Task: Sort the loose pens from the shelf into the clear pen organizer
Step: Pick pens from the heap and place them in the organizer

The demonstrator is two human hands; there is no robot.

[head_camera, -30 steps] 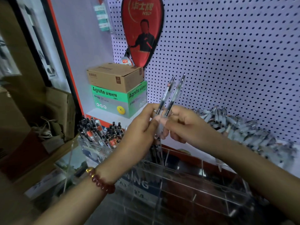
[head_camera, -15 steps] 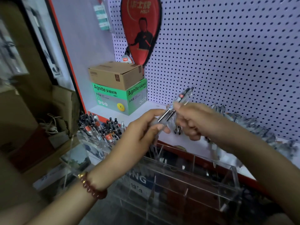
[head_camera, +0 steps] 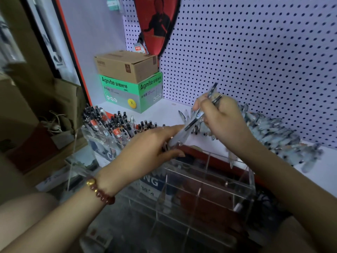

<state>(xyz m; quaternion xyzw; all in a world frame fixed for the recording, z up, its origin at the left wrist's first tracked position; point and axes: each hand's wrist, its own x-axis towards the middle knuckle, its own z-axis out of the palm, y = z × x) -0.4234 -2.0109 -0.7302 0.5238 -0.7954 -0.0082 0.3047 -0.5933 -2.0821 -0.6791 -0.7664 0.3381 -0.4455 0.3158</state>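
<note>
On the far left I see the left wrist with a bead bracelet (head_camera: 100,190). Behind it, a crowd of standing pens (head_camera: 113,126) fills clear compartments, dark caps upward. Further back, a brown carton (head_camera: 125,65) sits on a green box (head_camera: 131,94) at the left end of the white shelf (head_camera: 164,111).

The left hand (head_camera: 149,143) reaches in over the clear pen organizer (head_camera: 209,181). Its index finger lies stretched out with the tip against the barrels of the held pens (head_camera: 189,125), the thumb is held out below, and the pens' clear lower ends sit between the two. I cannot tell whether this hand truly grips them.

The pens slant up and to the right, above the organizer's back edge, into the right hand (head_camera: 222,121). Its fingers are curled firmly round the upper part of the pens, and two clip ends stick out past the knuckles.

The organizer's compartments under the hands look see-through, with no pens that I can make out.

To the right, a heap of loose pens (head_camera: 273,132) lies along the shelf against the pegboard (head_camera: 255,52).
</note>
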